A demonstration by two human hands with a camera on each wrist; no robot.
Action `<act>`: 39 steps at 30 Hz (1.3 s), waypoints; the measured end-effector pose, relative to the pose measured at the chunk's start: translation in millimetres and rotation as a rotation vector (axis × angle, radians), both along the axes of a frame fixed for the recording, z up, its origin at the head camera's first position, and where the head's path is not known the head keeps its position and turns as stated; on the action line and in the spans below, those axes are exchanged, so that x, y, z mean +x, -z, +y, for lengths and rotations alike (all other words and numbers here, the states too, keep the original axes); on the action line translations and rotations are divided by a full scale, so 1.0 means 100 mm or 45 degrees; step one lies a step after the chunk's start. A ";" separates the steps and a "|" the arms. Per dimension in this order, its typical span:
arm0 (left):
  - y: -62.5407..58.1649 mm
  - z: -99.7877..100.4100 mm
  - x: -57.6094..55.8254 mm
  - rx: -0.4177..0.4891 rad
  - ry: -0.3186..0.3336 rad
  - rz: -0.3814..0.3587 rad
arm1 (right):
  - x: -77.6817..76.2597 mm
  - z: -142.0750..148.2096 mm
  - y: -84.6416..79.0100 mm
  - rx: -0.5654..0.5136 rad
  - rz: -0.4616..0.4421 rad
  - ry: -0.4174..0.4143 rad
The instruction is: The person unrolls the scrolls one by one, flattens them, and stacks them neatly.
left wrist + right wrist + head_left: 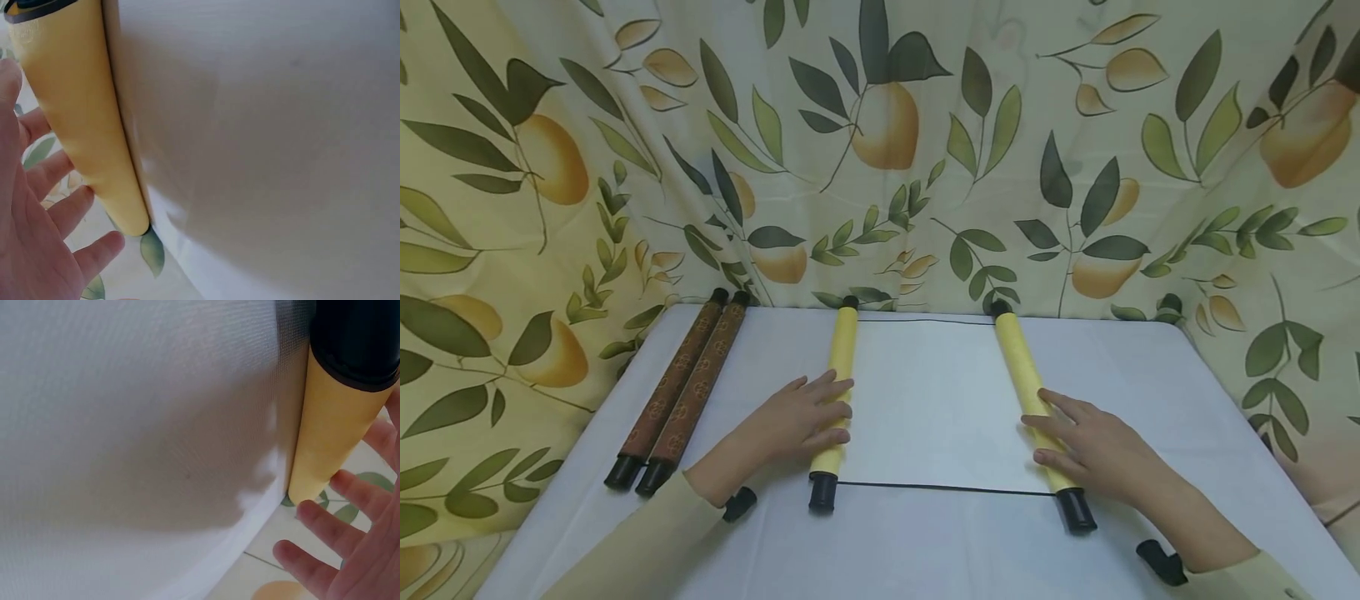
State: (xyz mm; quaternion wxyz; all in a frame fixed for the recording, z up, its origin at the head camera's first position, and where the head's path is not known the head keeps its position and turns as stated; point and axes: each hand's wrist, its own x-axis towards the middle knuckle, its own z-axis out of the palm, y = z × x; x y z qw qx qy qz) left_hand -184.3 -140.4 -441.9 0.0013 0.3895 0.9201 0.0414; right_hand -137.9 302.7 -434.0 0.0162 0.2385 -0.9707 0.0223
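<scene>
A yellow scroll with black end knobs lies partly unrolled in the head view, a white sheet [936, 400] stretched between its left roll [844, 337] and right roll [1017, 350]. My left hand [793, 421] lies over the left roll with its fingers spread and fairly straight. On the other side, my right hand [1093, 446] has its fingertips on the right roll, also spread. Both wrist views show the fingers along the outer side of each yellow roll [81, 119], not wrapped round it. The right roll's black knob [356, 344] shows close up in the right wrist view.
Two brown patterned scrolls [696, 392] with black knobs lie side by side at the table's left. A white cloth covers the table [925, 550]. Behind it hangs a curtain [880, 208] printed with fruit and leaves. Small black pieces [1161, 562] sit by the wrists.
</scene>
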 end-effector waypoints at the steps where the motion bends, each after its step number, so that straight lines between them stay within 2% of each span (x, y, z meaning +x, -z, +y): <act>1: 0.01 -0.01 0.00 -0.005 0.002 0.004 | 0.00 0.00 0.00 0.003 0.000 0.006; 7: 0.04 -0.04 0.01 -0.004 0.021 0.063 | 0.02 0.00 -0.04 0.047 -0.001 0.007; 14: -0.01 -0.08 0.03 -0.010 0.000 0.038 | 0.02 -0.01 -0.07 0.075 -0.023 0.028; 26: 0.02 -0.15 0.03 0.004 0.017 0.104 | -0.01 0.03 -0.06 0.090 0.005 0.032; 33: 0.00 -0.18 0.05 0.010 0.021 0.084 | 0.00 0.04 -0.07 0.098 -0.019 0.070; 39: 0.02 -0.22 0.03 0.033 0.037 0.071 | 0.02 0.06 -0.08 0.109 0.029 0.043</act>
